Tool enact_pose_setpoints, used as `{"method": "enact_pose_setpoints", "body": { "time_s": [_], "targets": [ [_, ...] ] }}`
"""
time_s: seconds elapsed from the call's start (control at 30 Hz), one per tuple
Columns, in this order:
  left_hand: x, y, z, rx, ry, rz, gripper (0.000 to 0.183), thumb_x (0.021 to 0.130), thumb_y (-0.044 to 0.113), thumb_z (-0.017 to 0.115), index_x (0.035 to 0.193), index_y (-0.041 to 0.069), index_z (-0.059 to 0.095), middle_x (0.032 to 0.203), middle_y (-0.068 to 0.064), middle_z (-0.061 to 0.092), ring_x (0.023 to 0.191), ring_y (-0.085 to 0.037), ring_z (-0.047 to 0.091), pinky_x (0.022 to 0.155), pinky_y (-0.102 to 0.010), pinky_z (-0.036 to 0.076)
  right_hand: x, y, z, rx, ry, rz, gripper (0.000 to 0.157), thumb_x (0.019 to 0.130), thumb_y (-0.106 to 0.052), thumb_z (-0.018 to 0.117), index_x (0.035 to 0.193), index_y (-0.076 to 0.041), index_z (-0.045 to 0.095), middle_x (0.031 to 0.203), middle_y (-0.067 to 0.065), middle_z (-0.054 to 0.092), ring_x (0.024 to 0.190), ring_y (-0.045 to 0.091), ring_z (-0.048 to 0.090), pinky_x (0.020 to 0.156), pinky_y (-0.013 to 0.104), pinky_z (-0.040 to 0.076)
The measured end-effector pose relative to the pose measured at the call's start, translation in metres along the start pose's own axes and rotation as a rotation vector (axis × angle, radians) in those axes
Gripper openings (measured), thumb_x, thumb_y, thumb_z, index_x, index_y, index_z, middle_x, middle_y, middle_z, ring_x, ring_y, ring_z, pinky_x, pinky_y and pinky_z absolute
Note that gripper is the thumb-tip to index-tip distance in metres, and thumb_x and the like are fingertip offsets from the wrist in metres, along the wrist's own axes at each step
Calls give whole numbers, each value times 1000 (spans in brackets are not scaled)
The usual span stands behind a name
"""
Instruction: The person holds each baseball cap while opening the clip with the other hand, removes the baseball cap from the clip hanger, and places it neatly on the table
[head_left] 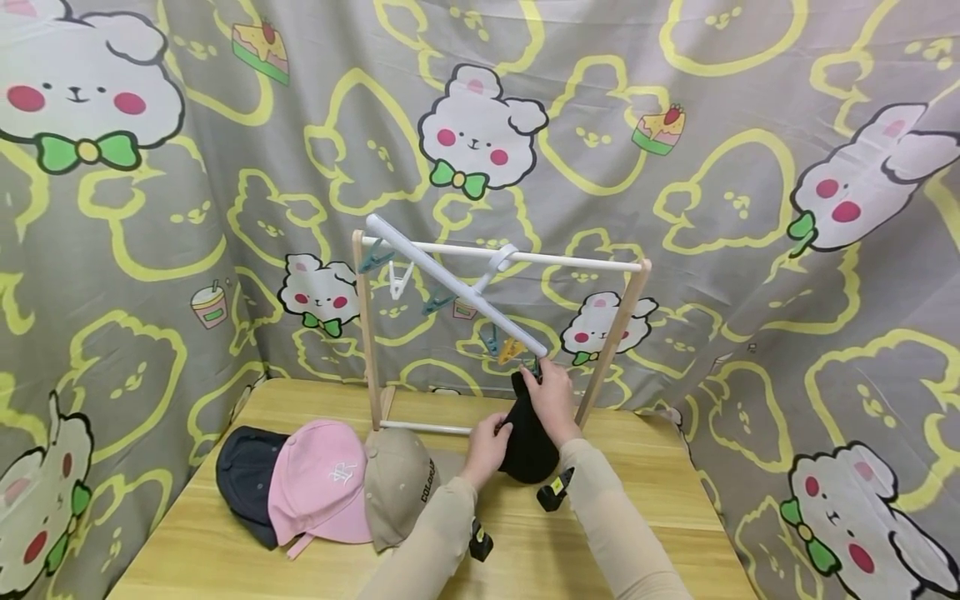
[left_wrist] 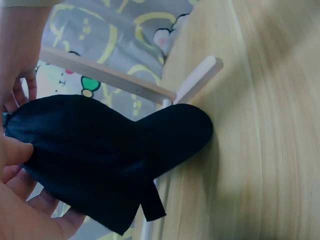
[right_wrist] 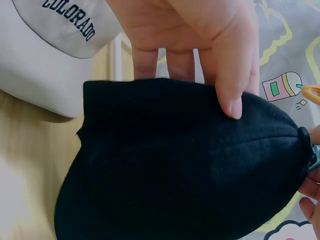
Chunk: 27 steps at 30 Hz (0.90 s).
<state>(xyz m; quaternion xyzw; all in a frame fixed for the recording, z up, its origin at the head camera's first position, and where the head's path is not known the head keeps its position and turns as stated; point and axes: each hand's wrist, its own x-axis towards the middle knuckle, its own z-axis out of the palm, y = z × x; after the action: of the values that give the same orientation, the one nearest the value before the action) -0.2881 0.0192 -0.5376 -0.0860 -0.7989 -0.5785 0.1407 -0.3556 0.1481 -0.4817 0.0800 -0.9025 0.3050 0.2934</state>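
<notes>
A black cap [head_left: 528, 442] hangs over the table, crown up and brim down. My left hand [head_left: 487, 450] holds its side, thumb on the near face and the other fingers behind, as the right wrist view shows. My right hand [head_left: 555, 400] is at the top of the crown, its fingers around a teal clothespin [right_wrist: 314, 157] that meets the fabric there. This clothespin is at the low right end of a white clip hanger [head_left: 457, 283], which slants down to the right. More clothespins hang along it, including a white one [head_left: 400, 281] and a yellow one [head_left: 511, 350].
The hanger hooks over the white rod [head_left: 577, 260] of a wooden-legged rack [head_left: 367, 333]. Left on the table [head_left: 637, 500] lie a dark cap [head_left: 243, 475], a pink cap [head_left: 318, 475] and a beige COLORADO cap [head_left: 393, 483], overlapping. A patterned curtain [head_left: 600, 192] surrounds the table.
</notes>
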Motion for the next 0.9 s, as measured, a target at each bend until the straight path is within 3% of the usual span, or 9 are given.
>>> {"method": "enact_pose_setpoints", "body": {
  "time_s": [0.17, 0.47, 0.7, 0.9],
  "targets": [
    [-5, -3, -2, -24, 76, 84, 14, 93, 7, 58, 95, 0, 70, 86, -12, 71, 79, -15, 64, 71, -30, 52, -1, -1, -2, 11, -26, 15, 29, 93, -31, 66, 81, -7, 53, 65, 8, 47, 65, 27, 49, 60, 36, 33],
    [-6, 3, -5, -44, 53, -120, 14, 96, 8, 57, 99, 5, 71, 97, -11, 72, 90, -23, 65, 79, -32, 51, -1, -4, -8, 0, -63, 52, 30, 95, -30, 64, 80, -6, 54, 67, 9, 51, 68, 29, 51, 60, 37, 36],
    [-11, 11, -11, -71, 71, -122, 19, 97, 8, 55, 107, 4, 71, 108, -14, 72, 102, -29, 67, 87, -40, 53, 0, -5, -11, -2, -65, 74, 29, 94, -29, 65, 79, -6, 53, 68, 9, 50, 67, 26, 49, 59, 36, 35],
    [-13, 12, -14, -53, 96, -105, 18, 96, 7, 58, 106, 3, 71, 108, -14, 72, 103, -31, 67, 89, -43, 53, 0, -5, -12, -1, -71, 75, 28, 94, -28, 64, 80, -6, 55, 71, 10, 53, 69, 27, 51, 60, 37, 36]
  ]
}}
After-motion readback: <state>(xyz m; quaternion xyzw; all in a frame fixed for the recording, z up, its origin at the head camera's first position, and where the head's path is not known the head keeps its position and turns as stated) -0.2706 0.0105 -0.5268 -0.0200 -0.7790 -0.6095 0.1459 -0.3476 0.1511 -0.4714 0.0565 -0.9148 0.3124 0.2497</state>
